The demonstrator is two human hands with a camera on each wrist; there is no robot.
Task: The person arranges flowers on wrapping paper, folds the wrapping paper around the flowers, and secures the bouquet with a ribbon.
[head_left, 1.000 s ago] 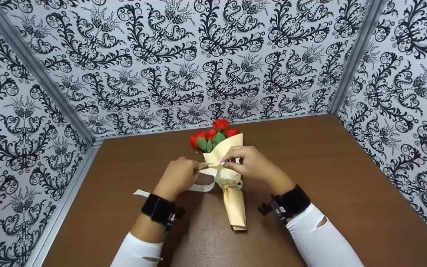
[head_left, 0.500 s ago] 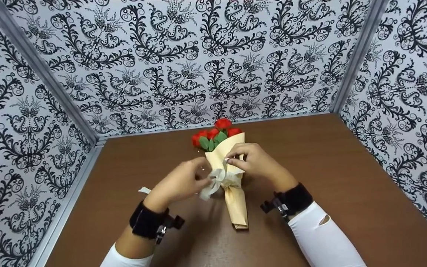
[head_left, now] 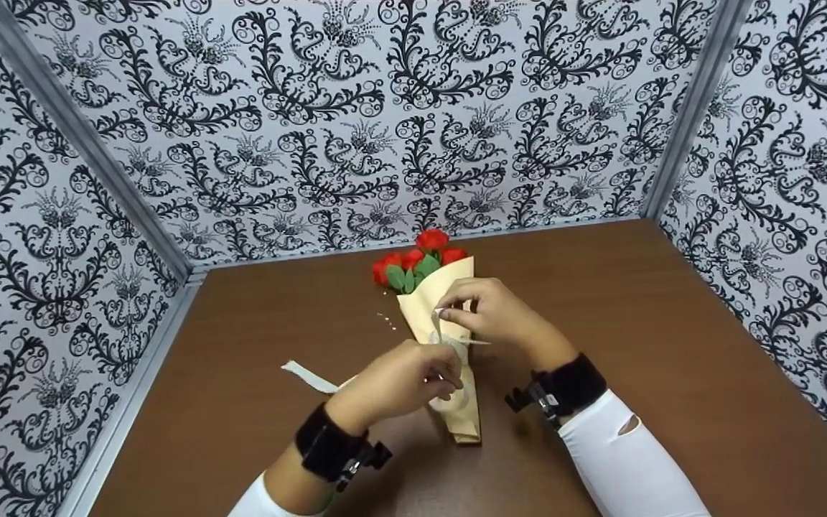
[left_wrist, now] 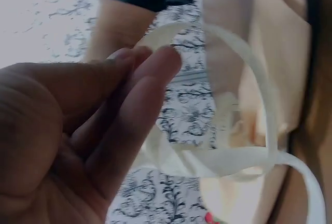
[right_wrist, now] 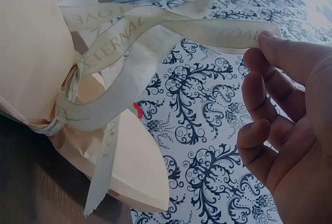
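Note:
A bouquet of red roses with green leaves, wrapped in cream paper, lies on the table, blooms away from me. Pale ribbon with gold lettering is knotted round its narrow waist. My right hand pinches one ribbon end between thumb and forefinger, pulled taut above the paper; its other fingers curl loosely. Lower, over the wrapped stems, my left hand pinches a ribbon loop at its fingertips. This hand hides part of the knot in the head view. A free ribbon tail hangs beside the knot.
Another stretch of ribbon trails over the brown table to the left. Small pale specks lie left of the paper. Patterned white-and-black walls enclose the table's back and sides. Black camera straps circle both wrists.
My left hand let its ribbon strand go, moved across and down toward the stems, and now pinches a loop. The right hand keeps its ribbon end, barely moving.

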